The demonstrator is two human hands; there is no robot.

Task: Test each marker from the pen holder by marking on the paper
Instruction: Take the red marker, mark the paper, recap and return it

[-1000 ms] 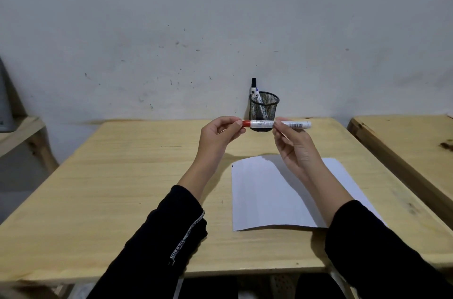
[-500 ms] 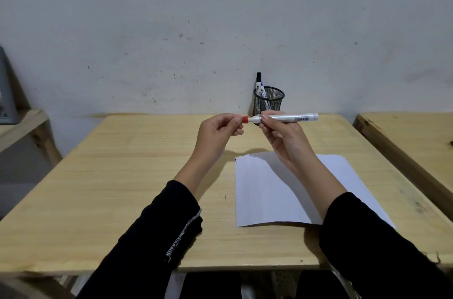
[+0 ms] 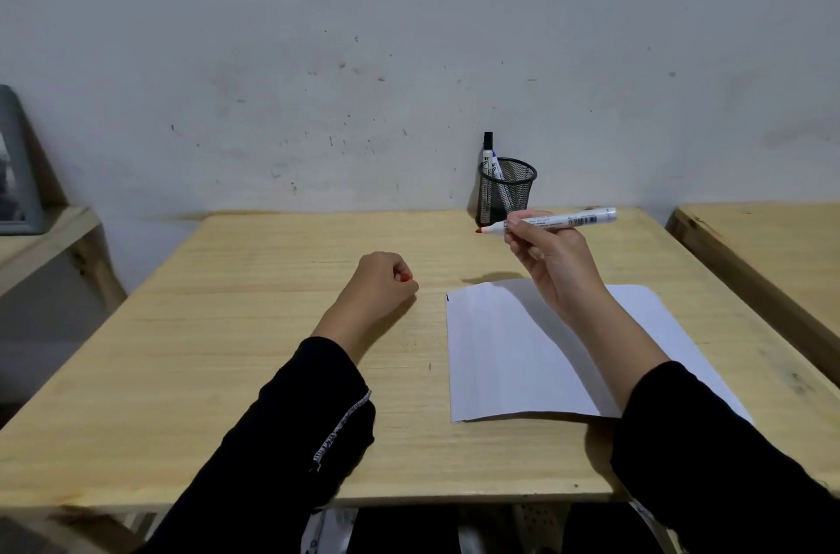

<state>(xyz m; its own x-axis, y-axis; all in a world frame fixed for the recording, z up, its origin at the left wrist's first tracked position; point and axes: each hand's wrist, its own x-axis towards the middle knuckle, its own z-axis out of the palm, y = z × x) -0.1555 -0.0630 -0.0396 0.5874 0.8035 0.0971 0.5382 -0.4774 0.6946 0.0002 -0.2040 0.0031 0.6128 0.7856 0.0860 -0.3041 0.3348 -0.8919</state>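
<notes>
The cap is off now; half a second ago your two hands met at the red end of the marker, and now your left hand (image 3: pixel 382 281) has come away and down to the surface (image 3: pixel 254 353), fisted around the red cap (image 3: pixel 404 277), of which only a sliver shows between the fingers; your right hand (image 3: pixel 552 262) keeps its grasp on the marker (image 3: pixel 557 222), pinching the barrel near its forward end. That means the red marker is ready to write and the test stroke itself is not yet made; the paper (image 3: pixel 509 353) below shows only a small dark tick at its far left corner.

The marker is held in the air above the far edge of the paper, just in front of the pen holder (image 3: pixel 507 190); its long axis runs nearly level, left to right, with a slight rise toward the right; the bare red tip (image 3: pixel 482 230) points left and a touch down, and the white tail end points right. To mark, I judge you need to swing the tip downward and lower it onto the sheet. Another marker (image 3: pixel 487 162) with a black cap stands upright in the holder, waiting its turn.
</notes>
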